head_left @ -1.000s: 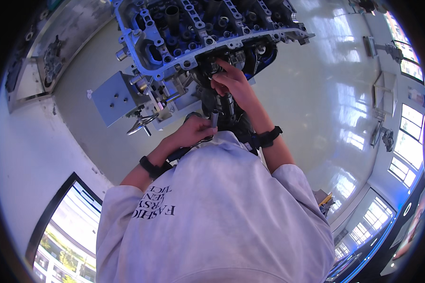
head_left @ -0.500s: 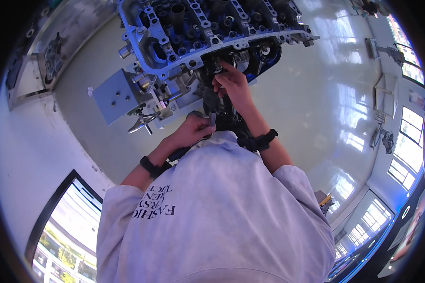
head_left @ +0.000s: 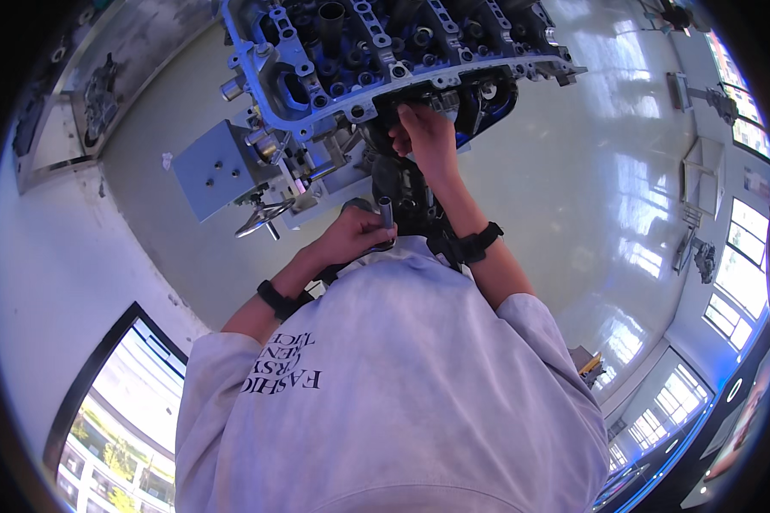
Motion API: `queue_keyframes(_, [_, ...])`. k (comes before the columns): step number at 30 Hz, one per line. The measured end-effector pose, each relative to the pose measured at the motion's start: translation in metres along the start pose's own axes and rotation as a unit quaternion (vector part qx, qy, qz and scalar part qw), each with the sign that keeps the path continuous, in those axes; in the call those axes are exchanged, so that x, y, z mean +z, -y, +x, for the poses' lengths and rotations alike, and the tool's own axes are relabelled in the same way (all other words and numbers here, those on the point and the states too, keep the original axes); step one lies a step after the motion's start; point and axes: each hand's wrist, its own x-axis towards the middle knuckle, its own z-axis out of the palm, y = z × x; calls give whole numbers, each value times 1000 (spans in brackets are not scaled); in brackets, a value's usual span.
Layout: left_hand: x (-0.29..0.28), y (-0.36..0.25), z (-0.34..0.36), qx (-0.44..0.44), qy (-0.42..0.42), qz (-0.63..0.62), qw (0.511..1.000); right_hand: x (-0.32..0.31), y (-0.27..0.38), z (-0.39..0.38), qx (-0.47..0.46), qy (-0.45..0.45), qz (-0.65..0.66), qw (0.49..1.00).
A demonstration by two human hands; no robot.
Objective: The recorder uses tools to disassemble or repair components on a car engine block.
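Observation:
An engine cylinder head (head_left: 376,68) spans the top of the view, with a dark assembly (head_left: 483,107) beneath its near edge. My right hand (head_left: 428,141) reaches up under that edge, its fingers curled at the dark parts; whether they hold anything is hidden. Lower down, my left hand (head_left: 358,232) is closed on an upright silver socket (head_left: 386,211), near my shirt front and the dark column (head_left: 399,192) below the engine. Whatever else the left hand's fingers grip underneath is hard to make out.
A grey metal box (head_left: 216,171) and a handwheel (head_left: 263,218) are on the engine stand, left of the column. A white wall (head_left: 43,248) with a window runs along the left. Metal frames and engine parts (head_left: 703,256) stand along the far right by windows (head_left: 740,265).
My right hand has shifted slightly up and right, its fingers more tucked under the engine's edge. The engine appears a little further right in view. My left hand still grips the socket.

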Motion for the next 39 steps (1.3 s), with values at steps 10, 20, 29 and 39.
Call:
queue_keyframes(10, [-3,6,-2,-15,-54,-78,995,3,5,2,-213,-99,-253,939])
queue_keyframes(20, [-1,13,-6,-33,-32,-84,995,-12,6,-17,-47,8,-31,998])
queue_keyframes(29, [-3,14,-6,-28,-32,-57,997,-13,0,-18,-42,20,-11,999])
queue_keyframes(39, [-5,19,-8,-44,-34,-38,998,-5,-3,-10,-34,9,-30,999])
